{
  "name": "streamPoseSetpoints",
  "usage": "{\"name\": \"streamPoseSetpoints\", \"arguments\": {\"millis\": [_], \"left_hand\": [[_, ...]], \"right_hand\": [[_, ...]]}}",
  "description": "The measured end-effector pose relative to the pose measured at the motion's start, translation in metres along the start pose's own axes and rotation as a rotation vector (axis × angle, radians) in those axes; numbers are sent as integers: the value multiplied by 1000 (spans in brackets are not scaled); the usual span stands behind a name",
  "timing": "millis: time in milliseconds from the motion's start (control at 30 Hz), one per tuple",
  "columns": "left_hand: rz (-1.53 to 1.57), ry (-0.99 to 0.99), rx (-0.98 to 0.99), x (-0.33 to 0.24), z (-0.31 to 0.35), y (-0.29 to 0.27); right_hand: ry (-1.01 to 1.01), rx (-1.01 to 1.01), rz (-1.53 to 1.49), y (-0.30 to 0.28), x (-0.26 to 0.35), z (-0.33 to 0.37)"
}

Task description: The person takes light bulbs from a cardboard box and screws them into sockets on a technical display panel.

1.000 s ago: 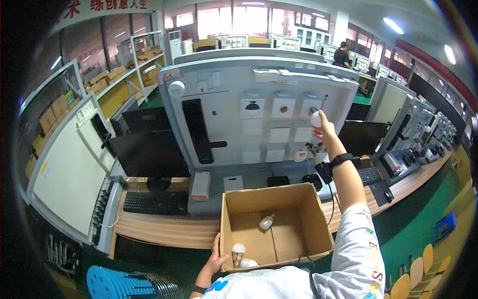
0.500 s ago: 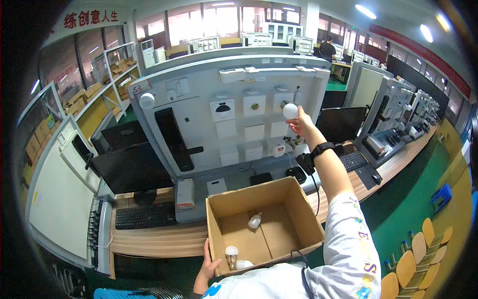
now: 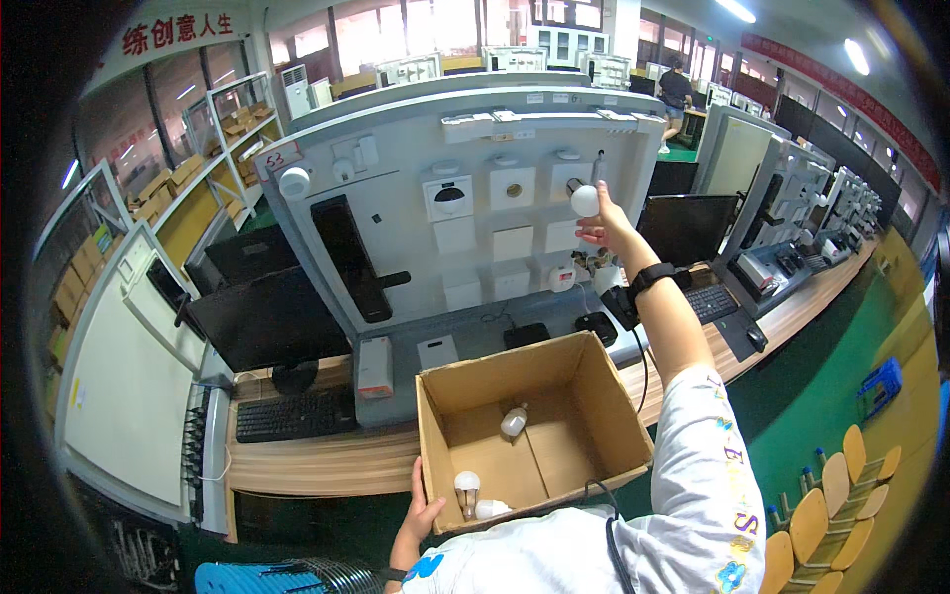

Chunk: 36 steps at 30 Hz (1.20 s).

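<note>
Workshop w/ rows of grey training panels and monitors; the near one, a big grey panel [image 3: 396, 228], stands upright on a wooden bench [image 3: 297, 465], far side of an open cardboard box [image 3: 584, 396]. Right hand [image 3: 612, 230] is raised to the panel's upper right, fingers curled round a white bulb [image 3: 585, 200], which sits at a square white fitting plate, touching or just off it, can't tell which. Left hand [image 3: 421, 515] is spread flat against the box's near left wall, propping it up near the body. Risks, as I judge them: the bulb is smooth and round, grip is fingertips only at full arm stretch, so a slip drops it onto the bench or floor and it likely breaks; if it's cross-threaded or forced at the socket, the base could jam. Box is held one-handed and looks tilted, so it could tip and roll out the three spare bulbs [image 3: 514, 421] lying loose inside. Bulb looks matte white, globe-shaped, unlit, base hidden by the fingers.
</note>
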<state>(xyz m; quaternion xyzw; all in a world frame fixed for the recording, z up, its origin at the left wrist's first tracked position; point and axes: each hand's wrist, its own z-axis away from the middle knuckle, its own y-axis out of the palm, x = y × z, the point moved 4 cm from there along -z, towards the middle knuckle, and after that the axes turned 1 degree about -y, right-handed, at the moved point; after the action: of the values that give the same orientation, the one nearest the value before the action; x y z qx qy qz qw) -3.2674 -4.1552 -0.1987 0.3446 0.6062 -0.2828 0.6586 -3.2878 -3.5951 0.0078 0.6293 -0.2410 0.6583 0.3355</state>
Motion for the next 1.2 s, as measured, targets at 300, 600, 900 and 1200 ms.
{"name": "streamPoseSetpoints", "arguments": {"millis": [300, 600, 900, 1200], "left_hand": [[-30, 5, 5, 4, 0, 0], [-32, 19, 7, 2, -2, 2], [-57, -6, -30, 5, -3, 0], [-77, 12, -31, 11, 3, -4]], "right_hand": [[20, -320, 141, -1, -1, -5], [-299, -464, 350, -1, 6, 4], [-279, -438, 394, 12, 19, 22], [-48, -160, 89, 23, 2, 20]]}}
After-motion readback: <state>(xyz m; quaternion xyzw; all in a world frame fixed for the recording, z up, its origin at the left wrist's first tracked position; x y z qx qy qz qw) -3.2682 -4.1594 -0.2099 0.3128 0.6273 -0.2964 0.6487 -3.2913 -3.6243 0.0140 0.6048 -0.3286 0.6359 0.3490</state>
